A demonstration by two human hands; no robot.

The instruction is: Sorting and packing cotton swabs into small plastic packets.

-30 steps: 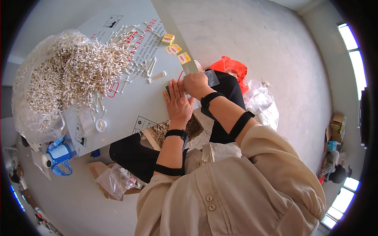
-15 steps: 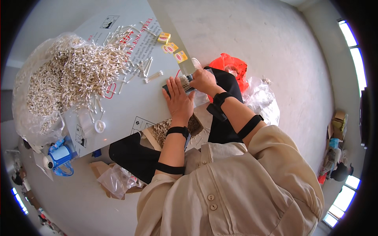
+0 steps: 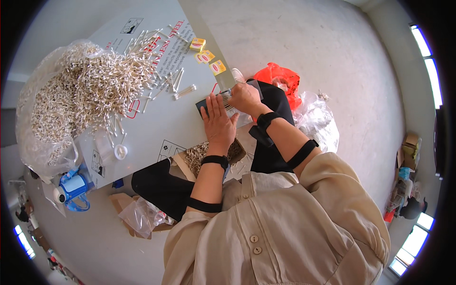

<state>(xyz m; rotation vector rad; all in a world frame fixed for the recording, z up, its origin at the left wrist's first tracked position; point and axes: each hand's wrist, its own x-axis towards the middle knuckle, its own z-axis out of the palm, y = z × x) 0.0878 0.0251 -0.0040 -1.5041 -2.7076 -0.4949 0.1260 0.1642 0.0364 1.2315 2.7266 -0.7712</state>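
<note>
At the near right edge of the table, my left hand (image 3: 219,126) lies flat with fingers stretched over a small dark panel (image 3: 203,107) and a row of cotton swabs (image 3: 225,98). My right hand (image 3: 245,99) is closed at the right end of that row; its fingers hide what they grip. Grey see-through plastic (image 3: 257,87) shows beyond it. A small bundle of swabs (image 3: 185,92) lies left of the panel. Farther left, a large heap of loose swabs (image 3: 90,90) spills from a clear bag (image 3: 29,107).
Small yellow boxes (image 3: 217,67) lie along the table's far right edge. A white round container (image 3: 120,152) stands near the front. Below are an open box of swabs (image 3: 240,151), a blue bottle (image 3: 73,186) and a cardboard box (image 3: 124,209). Red (image 3: 280,76) and clear bags (image 3: 316,121) sit at right.
My left hand has shifted slightly right and downward, and more of the dark panel shows. My right hand remains at the swabs' right end, almost unmoved.
</note>
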